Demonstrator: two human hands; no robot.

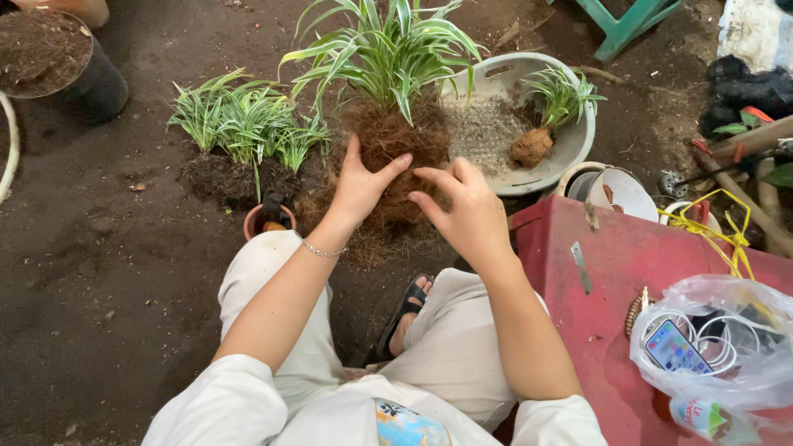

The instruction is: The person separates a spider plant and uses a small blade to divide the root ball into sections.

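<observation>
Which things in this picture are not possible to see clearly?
- Head view: front of the root ball, covered by the left hand and right hand.
- Black pot, cut by the top-left edge.
- Contents of the plastic bag, blurred by the film.

A garden potting yard: bare dark soil ground [99, 272], striped green seedlings [244, 120], round white plastic basin [578, 136], black soil-filled pot [58, 62].
</observation>
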